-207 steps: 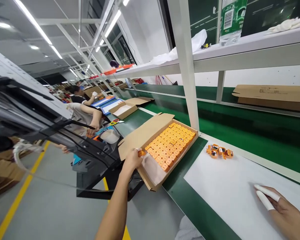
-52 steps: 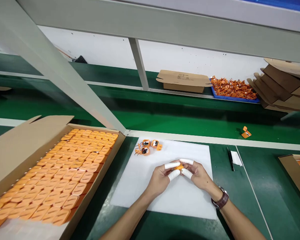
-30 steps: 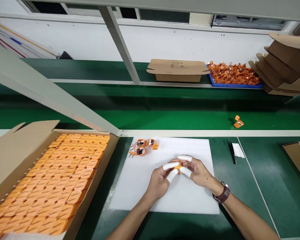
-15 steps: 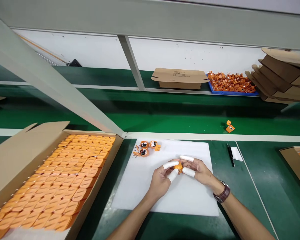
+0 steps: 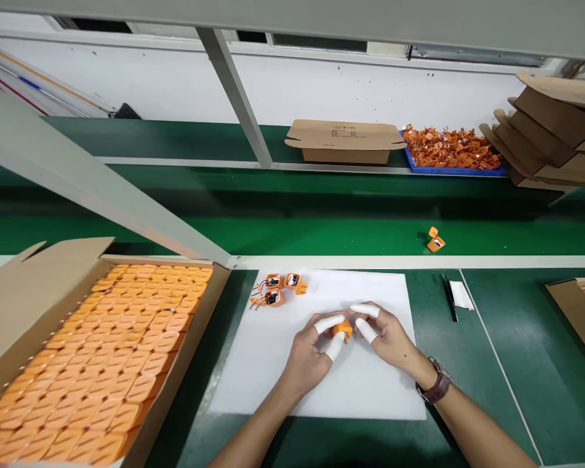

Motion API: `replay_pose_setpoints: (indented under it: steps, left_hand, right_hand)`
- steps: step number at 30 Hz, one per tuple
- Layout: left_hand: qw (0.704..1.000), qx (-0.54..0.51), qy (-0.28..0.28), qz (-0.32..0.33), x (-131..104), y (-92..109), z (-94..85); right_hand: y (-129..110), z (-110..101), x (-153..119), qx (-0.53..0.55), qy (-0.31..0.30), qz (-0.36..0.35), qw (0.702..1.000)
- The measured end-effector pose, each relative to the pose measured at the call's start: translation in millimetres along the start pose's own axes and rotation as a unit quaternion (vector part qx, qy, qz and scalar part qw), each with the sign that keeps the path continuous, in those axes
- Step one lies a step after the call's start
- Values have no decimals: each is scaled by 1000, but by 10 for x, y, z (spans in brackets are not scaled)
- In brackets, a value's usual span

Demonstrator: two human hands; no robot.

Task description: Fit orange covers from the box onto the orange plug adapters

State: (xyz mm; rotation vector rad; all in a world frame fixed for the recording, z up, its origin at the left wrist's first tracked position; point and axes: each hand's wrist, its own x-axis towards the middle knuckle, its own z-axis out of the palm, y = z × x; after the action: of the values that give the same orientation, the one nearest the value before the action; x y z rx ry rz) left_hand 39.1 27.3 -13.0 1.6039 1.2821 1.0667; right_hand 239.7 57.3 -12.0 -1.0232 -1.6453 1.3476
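Note:
My left hand [image 5: 309,354], white covers on its thumb and forefinger, pinches a small orange plastic casing [image 5: 342,329] above a white sheet [image 5: 361,390]. Just right of the casing, my right hand [image 5: 387,338] has its covered thumb and forefinger apart, with nothing visible between them. Its other fingers are partly hidden. Three orange casings stand open at the sheet's top left, among them an open casing [image 5: 273,298] showing dark and white parts inside, with wires and metal prongs beside it.
A carton [image 5: 219,286] of orange pieces in rows stands left. On the green belt [image 5: 322,237] lies one open orange piece [image 5: 436,242]. A black pen-like tool [image 5: 450,298] lies right of the sheet. The shelf behind holds a blue tray [image 5: 458,171] of orange parts and stacked cartons [image 5: 550,123].
My right thumb and forefinger have come away from the casing, which stays in my left hand. The orange piece on the belt has shifted left. My view has tilted slightly upward.

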Motion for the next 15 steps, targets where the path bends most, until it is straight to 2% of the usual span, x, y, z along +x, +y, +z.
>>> replay_pose_setpoints:
  steps: [4, 7, 10, 15]
  left_hand:
    - [996, 91, 22, 4, 33, -38, -67]
    - [991, 131, 36, 22, 46, -62, -112]
    - [990, 136, 45, -3, 49, -39, -132]
    - [981, 193, 37, 6, 43, -13, -79]
  right_hand:
    - [-20, -77, 29, -83, 50, -51, 994]
    - [43, -76, 35, -97, 48, -47, 993]
    - [90, -56, 30, -101, 42, -45, 993]
    - [79, -57, 34, -98, 52, -50, 993]
